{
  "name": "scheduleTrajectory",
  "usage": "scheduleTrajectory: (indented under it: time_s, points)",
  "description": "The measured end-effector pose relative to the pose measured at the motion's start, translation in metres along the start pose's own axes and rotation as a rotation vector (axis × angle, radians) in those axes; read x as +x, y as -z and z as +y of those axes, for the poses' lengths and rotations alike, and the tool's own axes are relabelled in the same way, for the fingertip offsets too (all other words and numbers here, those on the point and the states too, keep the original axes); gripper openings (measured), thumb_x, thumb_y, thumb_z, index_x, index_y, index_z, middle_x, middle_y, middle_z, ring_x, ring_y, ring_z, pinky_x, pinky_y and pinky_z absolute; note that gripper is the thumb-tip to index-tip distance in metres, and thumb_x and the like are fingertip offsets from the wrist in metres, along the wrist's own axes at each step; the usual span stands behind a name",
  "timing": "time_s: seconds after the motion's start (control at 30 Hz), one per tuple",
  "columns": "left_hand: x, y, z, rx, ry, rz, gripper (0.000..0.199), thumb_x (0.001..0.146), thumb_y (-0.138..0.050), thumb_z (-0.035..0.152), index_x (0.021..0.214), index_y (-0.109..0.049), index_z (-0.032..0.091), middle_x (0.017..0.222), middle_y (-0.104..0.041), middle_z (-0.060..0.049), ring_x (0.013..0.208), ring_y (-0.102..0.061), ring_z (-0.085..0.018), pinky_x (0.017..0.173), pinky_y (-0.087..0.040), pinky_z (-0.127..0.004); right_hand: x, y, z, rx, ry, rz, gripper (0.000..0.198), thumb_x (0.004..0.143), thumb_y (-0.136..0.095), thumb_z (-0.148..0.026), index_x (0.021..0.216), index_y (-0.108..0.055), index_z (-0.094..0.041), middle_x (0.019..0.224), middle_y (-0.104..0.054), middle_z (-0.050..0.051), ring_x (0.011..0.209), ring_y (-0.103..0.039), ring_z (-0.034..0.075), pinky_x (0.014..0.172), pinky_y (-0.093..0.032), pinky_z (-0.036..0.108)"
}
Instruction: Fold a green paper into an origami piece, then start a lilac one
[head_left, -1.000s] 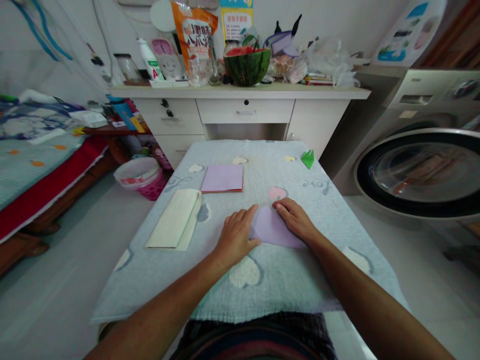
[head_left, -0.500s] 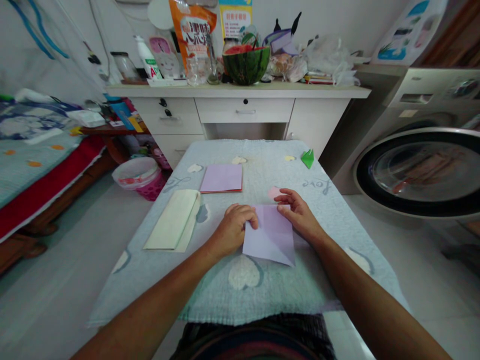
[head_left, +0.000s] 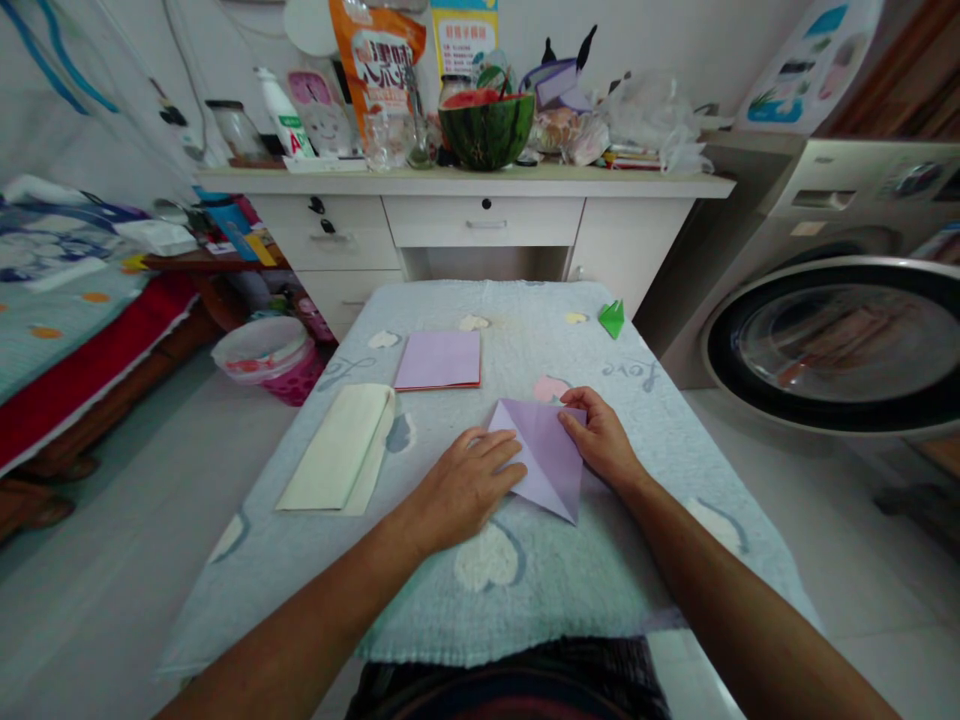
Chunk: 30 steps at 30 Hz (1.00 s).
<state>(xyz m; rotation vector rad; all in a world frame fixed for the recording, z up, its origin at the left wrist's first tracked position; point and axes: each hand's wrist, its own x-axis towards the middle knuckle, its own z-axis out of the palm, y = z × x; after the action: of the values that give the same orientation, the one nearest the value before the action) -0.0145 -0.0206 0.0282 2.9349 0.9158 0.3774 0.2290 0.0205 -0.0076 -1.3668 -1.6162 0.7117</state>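
A square of purple origami paper [head_left: 551,450], creased along a diagonal, lies between my two hands over the cloth. My left hand [head_left: 476,475] rests on its left part with the fingers stretched out. At the upper right corner, my right hand [head_left: 596,430] pinches the sheet between thumb and fingers. Farther back is a stack of paper squares [head_left: 439,358], purple on top with a red edge below. To the left lies a folded pale-green paper [head_left: 337,450]. A small green folded paper piece [head_left: 612,319] sits near the far right corner.
A pale blue cloth [head_left: 420,600] with heart prints covers the table. Behind stands a white cabinet [head_left: 487,215] bearing a cut watermelon [head_left: 487,130], bottles and bags. A washing machine [head_left: 832,300] is on the right, a pink bin [head_left: 289,370] on the left.
My left hand has opened from its grip on the paper's left edge and now lies flat on the sheet. A diagonal crease shows, and the paper has turned slightly.
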Motion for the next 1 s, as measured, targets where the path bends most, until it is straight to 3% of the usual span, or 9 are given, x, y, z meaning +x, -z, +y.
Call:
scheduleTrajectory:
  time_s: [0.13, 0.23, 0.3, 0.43, 0.57, 0.83, 1.0]
  points:
    - [0.001, -0.005, 0.013, -0.029, 0.046, -0.071, 0.015, 0.088, -0.054, 0.021, 0.101, -0.06, 0.02, 0.111, -0.063, -0.009, 0.11, -0.057, -0.023, 0.098, -0.039, -0.042, -0.001, 0.002, -0.002, -0.347, 0.117, 0.014, 0.02, 0.081, -0.052, -0.021, 0.099, -0.06, -0.021, 0.1, -0.062, 0.008, 0.095, -0.056, 0.025, 0.086, -0.044, 0.042]
    - [0.004, -0.01, 0.017, -0.004, 0.103, -0.074, 0.02, 0.087, -0.052, 0.02, 0.106, -0.059, 0.02, 0.112, -0.062, -0.009, 0.107, -0.057, -0.024, 0.093, -0.042, -0.042, -0.004, 0.002, -0.005, -0.605, 0.231, -0.018, 0.03, 0.078, -0.057, -0.016, 0.106, -0.064, -0.022, 0.123, -0.056, 0.012, 0.112, -0.047, 0.031, 0.094, -0.037, 0.049]
    - [0.006, -0.012, 0.019, 0.004, 0.103, -0.054, 0.029, 0.084, -0.053, 0.016, 0.112, -0.057, 0.02, 0.119, -0.06, -0.01, 0.112, -0.054, -0.025, 0.094, -0.041, -0.042, -0.006, 0.001, -0.007, -0.669, 0.305, -0.084, 0.032, 0.079, -0.057, -0.014, 0.107, -0.066, -0.024, 0.128, -0.056, 0.01, 0.117, -0.045, 0.031, 0.096, -0.034, 0.051]
    - [0.008, -0.015, 0.025, -0.006, 0.054, -0.003, 0.041, 0.079, -0.054, 0.011, 0.118, -0.055, 0.02, 0.129, -0.057, -0.011, 0.122, -0.049, -0.026, 0.102, -0.038, -0.044, -0.008, 0.0, -0.008, -0.606, 0.434, -0.226, 0.027, 0.083, -0.053, -0.016, 0.105, -0.067, -0.023, 0.115, -0.065, 0.008, 0.111, -0.054, 0.025, 0.099, -0.034, 0.048]
    - [0.008, -0.019, 0.025, -0.024, 0.084, 0.011, 0.044, 0.077, -0.055, 0.012, 0.121, -0.055, 0.019, 0.132, -0.055, -0.013, 0.125, -0.047, -0.027, 0.106, -0.036, -0.044, -0.009, 0.0, -0.007, -0.488, 0.498, -0.266, 0.029, 0.084, -0.052, -0.018, 0.109, -0.066, -0.02, 0.119, -0.065, 0.01, 0.111, -0.058, 0.024, 0.099, -0.041, 0.044]
    - [0.007, -0.037, 0.012, 0.0, 0.125, 0.076, 0.029, 0.089, -0.05, 0.014, 0.116, -0.06, 0.02, 0.123, -0.063, -0.009, 0.116, -0.057, -0.024, 0.1, -0.046, -0.042, -0.012, 0.006, -0.014, -0.401, 0.469, -0.361, 0.036, 0.083, -0.058, -0.029, 0.116, -0.064, -0.015, 0.126, -0.062, 0.014, 0.118, -0.056, 0.026, 0.104, -0.04, 0.046]
    - [0.005, -0.04, 0.002, -0.152, 0.138, 0.197, 0.028, 0.091, -0.047, 0.013, 0.113, -0.064, 0.019, 0.115, -0.068, -0.008, 0.11, -0.062, -0.019, 0.097, -0.05, -0.037, -0.012, 0.018, -0.021, -0.232, 0.354, -0.469, 0.049, 0.085, -0.058, -0.05, 0.122, -0.061, -0.018, 0.123, -0.064, 0.013, 0.118, -0.056, 0.027, 0.103, -0.041, 0.048]
